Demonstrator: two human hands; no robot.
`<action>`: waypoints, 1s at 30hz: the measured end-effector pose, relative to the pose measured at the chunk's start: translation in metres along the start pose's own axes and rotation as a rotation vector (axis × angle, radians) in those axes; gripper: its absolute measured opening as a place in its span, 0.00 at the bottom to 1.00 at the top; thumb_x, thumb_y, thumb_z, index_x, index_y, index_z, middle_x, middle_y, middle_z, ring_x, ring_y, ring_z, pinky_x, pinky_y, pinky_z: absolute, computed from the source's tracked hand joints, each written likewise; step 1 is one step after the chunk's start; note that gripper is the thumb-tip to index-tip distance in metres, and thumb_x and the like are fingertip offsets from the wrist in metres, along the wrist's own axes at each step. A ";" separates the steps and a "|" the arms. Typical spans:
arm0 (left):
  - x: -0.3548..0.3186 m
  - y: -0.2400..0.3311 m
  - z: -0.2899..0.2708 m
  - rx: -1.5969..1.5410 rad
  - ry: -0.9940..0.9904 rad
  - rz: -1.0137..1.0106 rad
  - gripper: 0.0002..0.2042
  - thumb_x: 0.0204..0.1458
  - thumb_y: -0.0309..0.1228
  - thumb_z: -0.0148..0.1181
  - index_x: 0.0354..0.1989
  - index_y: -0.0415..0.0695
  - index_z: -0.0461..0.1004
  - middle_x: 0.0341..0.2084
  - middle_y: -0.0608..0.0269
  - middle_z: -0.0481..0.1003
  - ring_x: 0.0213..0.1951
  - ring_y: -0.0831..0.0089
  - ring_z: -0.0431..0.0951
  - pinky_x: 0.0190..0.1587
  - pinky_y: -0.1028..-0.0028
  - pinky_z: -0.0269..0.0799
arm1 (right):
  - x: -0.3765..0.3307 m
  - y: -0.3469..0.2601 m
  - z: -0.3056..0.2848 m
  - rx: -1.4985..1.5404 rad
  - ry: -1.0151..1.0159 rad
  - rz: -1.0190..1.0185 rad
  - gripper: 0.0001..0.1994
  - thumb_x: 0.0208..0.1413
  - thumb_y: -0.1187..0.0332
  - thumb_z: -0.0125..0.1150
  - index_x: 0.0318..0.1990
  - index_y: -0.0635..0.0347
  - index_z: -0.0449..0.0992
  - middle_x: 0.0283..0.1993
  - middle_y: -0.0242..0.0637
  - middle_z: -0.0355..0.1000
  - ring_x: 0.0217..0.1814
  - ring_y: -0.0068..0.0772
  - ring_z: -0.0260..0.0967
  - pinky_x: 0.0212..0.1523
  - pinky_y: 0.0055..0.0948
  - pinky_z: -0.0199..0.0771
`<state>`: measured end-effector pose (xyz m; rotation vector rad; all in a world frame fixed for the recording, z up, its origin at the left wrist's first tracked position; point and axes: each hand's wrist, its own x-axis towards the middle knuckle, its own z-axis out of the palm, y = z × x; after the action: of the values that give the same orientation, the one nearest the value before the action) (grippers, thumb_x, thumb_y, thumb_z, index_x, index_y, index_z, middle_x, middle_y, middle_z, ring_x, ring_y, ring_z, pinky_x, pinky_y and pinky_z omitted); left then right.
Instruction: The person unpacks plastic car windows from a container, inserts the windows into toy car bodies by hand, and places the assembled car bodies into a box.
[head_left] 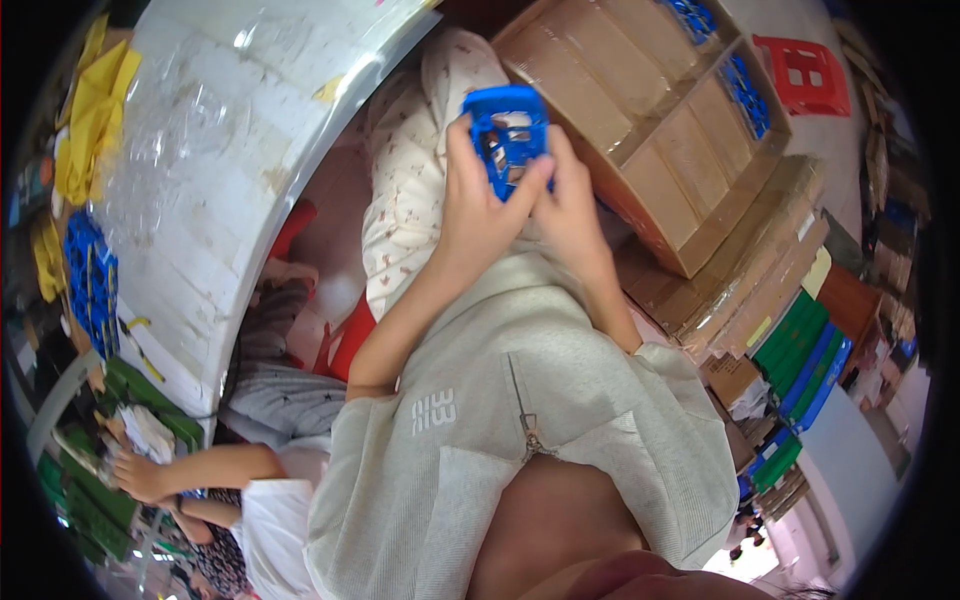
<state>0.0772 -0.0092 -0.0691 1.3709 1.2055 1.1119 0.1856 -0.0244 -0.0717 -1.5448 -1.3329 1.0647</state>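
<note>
A blue plastic shell [508,97] with window-like openings, shaped like a toy car body, is held up over my lap. My left hand [470,200] grips its left side and lower edge, the thumb reaching across toward the right. Around the right side are the fingers of my right hand [570,205], its thumb near the bottom edge. Both hands are closed on it, and my fingers hide part of its underside. Just to the right stands an open cardboard box [650,205] with a divider. Similar blue pieces [745,97] lie along its far right side.
A white table [215,270] curves along my left, with clear plastic wrap [165,150], yellow bags [95,150] and blue plastic parts [90,285]. A co-worker's hand [140,475] is at green trays. Flattened cardboard [745,290] and a red stool [805,77] are on the right.
</note>
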 end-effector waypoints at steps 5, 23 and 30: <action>0.006 0.013 -0.007 0.158 -0.007 -0.114 0.33 0.41 0.33 0.63 0.51 0.35 0.50 0.43 0.51 0.61 0.45 0.66 0.64 0.49 0.71 0.58 | -0.015 -0.010 0.007 0.001 -0.092 -0.084 0.13 0.47 0.73 0.52 0.39 0.67 0.59 0.34 0.59 0.66 0.41 0.56 0.67 0.37 0.38 0.66; 0.018 0.030 -0.037 0.377 -0.067 -0.265 0.35 0.36 0.25 0.62 0.54 0.39 0.49 0.42 0.56 0.60 0.40 0.71 0.63 0.47 0.74 0.59 | 0.195 0.330 -0.379 -0.467 0.926 0.244 0.20 0.48 0.61 0.53 0.44 0.69 0.69 0.41 0.53 0.70 0.46 0.45 0.68 0.48 0.33 0.64; 0.049 0.022 -0.020 0.499 -0.106 -0.315 0.33 0.36 0.26 0.62 0.52 0.38 0.50 0.40 0.54 0.63 0.39 0.69 0.65 0.46 0.72 0.61 | 0.249 0.391 -0.428 -0.849 0.510 0.662 0.31 0.52 0.46 0.37 0.47 0.68 0.69 0.49 0.58 0.64 0.55 0.54 0.60 0.56 0.42 0.57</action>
<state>0.0643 0.0401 -0.0427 1.5111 1.6219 0.5275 0.7311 0.1579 -0.3302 -2.7884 -0.9454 0.3520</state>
